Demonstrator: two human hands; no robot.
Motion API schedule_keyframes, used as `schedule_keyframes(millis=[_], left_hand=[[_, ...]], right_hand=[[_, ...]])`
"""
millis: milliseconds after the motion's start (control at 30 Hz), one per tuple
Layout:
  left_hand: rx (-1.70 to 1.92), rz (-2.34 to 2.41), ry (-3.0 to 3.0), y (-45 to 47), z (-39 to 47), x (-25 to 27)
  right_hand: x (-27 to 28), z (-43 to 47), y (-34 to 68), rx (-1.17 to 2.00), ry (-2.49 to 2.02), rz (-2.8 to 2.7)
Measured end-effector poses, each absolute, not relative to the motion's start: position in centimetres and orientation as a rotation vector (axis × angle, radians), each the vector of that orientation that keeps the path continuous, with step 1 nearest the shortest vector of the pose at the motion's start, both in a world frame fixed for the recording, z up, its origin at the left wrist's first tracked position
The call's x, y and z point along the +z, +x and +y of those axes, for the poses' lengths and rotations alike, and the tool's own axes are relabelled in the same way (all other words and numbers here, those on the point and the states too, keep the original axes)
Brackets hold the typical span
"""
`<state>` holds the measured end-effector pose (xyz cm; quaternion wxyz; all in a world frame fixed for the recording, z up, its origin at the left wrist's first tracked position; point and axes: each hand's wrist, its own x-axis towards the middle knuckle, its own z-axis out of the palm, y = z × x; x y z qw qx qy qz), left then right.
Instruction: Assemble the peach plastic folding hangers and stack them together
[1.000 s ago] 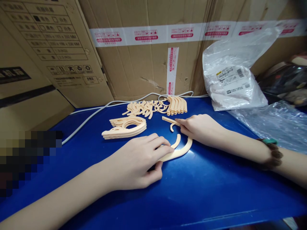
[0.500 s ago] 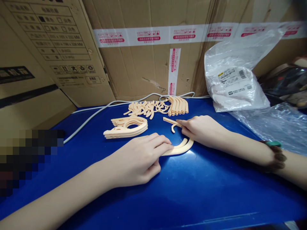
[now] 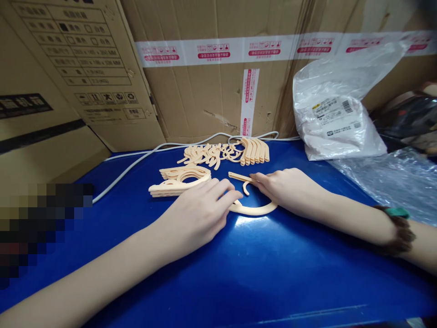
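Observation:
Between my hands is a cream plastic folding hanger (image 3: 254, 210), its curved arm and small hook in sight. My left hand (image 3: 208, 212) is closed on the hanger's left part, which the fingers mostly hide. My right hand (image 3: 285, 189) pinches the hanger at its right side, with a straight slotted arm sticking out to the left past the fingertips. Left of it, partly behind my left hand, lies a stack of folded hangers (image 3: 180, 180). Farther back are a heap of loose hooks and small parts (image 3: 208, 155) and a row of curved hanger arms (image 3: 255, 151).
A blue table (image 3: 252, 273) carries everything. Cardboard boxes (image 3: 201, 91) stand along its back and left. A white cable (image 3: 136, 161) runs behind the parts. At the back right sit a white plastic parcel bag (image 3: 337, 123) and clear plastic wrap (image 3: 392, 177).
My left hand has shifted slightly up and to the left. The hanger's inner curved piece has swung left toward my left fingers, and the slotted arm sits a little lower.

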<state>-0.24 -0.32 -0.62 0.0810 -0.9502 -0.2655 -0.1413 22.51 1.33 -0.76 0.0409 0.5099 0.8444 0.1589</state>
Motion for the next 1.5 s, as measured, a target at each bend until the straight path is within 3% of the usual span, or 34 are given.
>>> schedule_keyframes(millis=[833,1233,1500], left_hand=[[-0.489,-1.091,-2.976,-0.4,-0.8,-0.3],[-0.598,-1.173,-3.047,-1.0,0.1,-0.7],[-0.558,-1.104,-2.915,-1.6,1.2,-0.7]], right_hand=[[-0.4,-0.4,21.6,0.396,1.525,2.737],[-1.0,-1.0,21.8,0.210,0.823,3.130],[-1.4,-0.2,21.9,0.446,1.237,3.014]])
